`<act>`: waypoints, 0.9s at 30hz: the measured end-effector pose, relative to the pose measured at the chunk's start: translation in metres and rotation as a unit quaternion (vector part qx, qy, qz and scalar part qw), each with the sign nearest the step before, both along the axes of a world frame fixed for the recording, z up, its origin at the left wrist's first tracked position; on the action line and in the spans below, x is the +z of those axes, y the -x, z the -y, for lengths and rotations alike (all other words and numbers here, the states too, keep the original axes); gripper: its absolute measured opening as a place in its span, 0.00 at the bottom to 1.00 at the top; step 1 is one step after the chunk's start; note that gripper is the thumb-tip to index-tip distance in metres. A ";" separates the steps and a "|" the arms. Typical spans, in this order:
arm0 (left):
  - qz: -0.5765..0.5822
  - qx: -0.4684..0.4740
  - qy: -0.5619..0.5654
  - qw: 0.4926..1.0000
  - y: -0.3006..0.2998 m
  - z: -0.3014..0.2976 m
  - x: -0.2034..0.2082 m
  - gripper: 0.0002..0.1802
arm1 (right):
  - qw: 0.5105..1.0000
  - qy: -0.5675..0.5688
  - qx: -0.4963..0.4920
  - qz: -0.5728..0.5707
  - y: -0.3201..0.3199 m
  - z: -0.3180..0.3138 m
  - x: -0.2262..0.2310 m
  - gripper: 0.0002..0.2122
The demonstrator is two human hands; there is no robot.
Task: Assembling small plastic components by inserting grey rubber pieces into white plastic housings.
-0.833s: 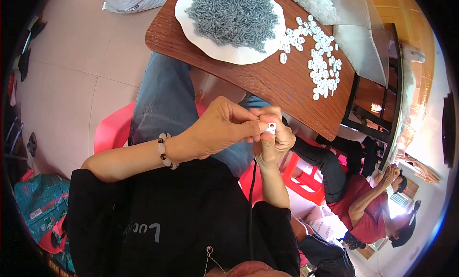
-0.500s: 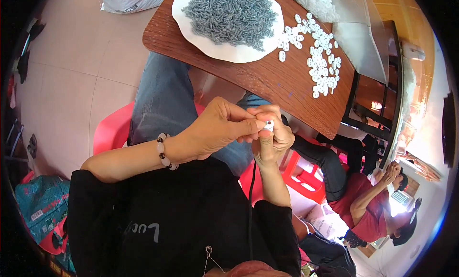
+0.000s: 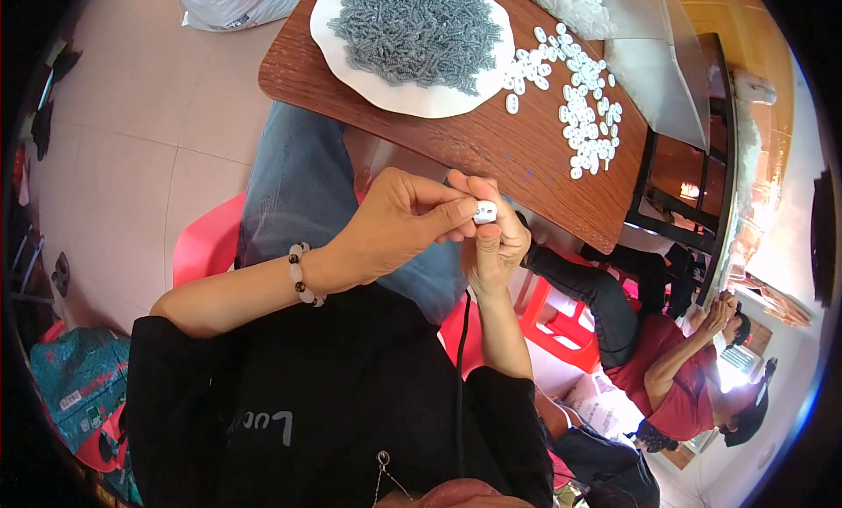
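Note:
A small white plastic cord lock with holes in its face is held between my hands, above my lap near the table's front edge. My left hand is closed, its thumb and index finger pinching the left side of the piece. Around the other side curls my right hand, its thumb just under the piece and its fingers behind it. The right fingertips are partly hidden. On the table beyond, a white wavy-rimmed plate bears a heap of small grey metal springs. Many loose white cord locks lie to its right.
The brown wooden table ends just beyond my hands. A clear-walled bin of white pieces stands at the far right. Pink-red stools and a seated co-worker are at the right. A white bag rests on the floor at far left.
The cord lock has moved slightly up and left and turned, showing another face. My right fingers have loosened and shifted upward; the right thumb has moved lower.

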State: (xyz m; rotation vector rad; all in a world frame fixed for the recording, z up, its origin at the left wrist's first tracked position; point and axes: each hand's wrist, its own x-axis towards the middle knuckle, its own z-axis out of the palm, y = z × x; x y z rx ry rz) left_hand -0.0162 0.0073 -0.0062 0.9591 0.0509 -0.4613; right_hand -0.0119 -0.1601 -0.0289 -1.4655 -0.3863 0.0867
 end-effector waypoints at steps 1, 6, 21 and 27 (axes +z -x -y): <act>0.000 -0.001 0.000 1.000 0.000 0.000 0.001 0.13 | 1.000 0.000 -0.001 0.000 0.000 0.002 -0.001 0.26; -0.008 0.008 -0.004 1.000 0.000 0.000 -0.002 0.13 | 1.000 -0.016 -0.006 -0.025 0.000 -0.005 0.001 0.25; -0.039 0.005 0.017 0.999 -0.002 0.000 -0.003 0.12 | 1.000 0.006 0.011 -0.017 -0.005 -0.003 0.002 0.25; -0.038 0.003 0.017 0.999 -0.002 -0.002 -0.001 0.13 | 0.996 -0.062 0.027 -0.054 -0.004 -0.006 0.006 0.29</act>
